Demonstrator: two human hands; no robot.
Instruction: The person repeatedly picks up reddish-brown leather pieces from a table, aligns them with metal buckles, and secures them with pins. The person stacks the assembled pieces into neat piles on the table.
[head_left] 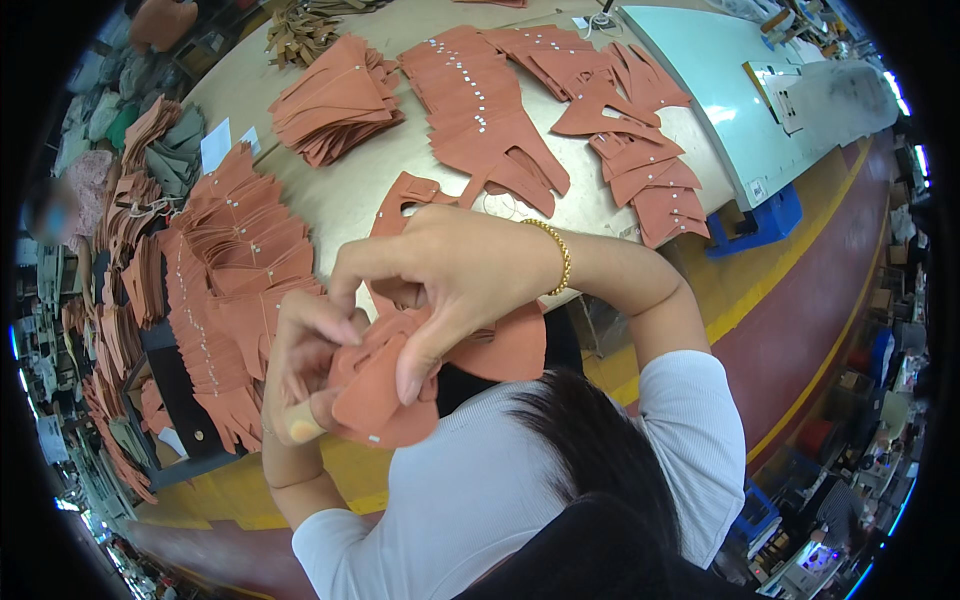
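A rust-orange cut piece of soft sheet material (385, 405), with a small white sticker near its lower edge, is held up in front of my chest. My left hand (305, 350) grips it from the left with bent fingers. Over its upper side arches my right hand (445, 270), pinching it with the thumb laid along the front. Another orange piece (505, 345) hangs behind my right hand; whether it is joined to the held one I cannot tell. Just beyond my hands, an orange piece with a cut-out slot (415, 188) lies on the table.
Fanned stacks of similar orange pieces, many with white stickers, cover the table (345, 200): a long row (480, 100), a bundle (335, 100), a left pile (235, 270) and a right group (650, 170). A pale board (720, 90) stands at the right. A person (90, 190) is at far left.
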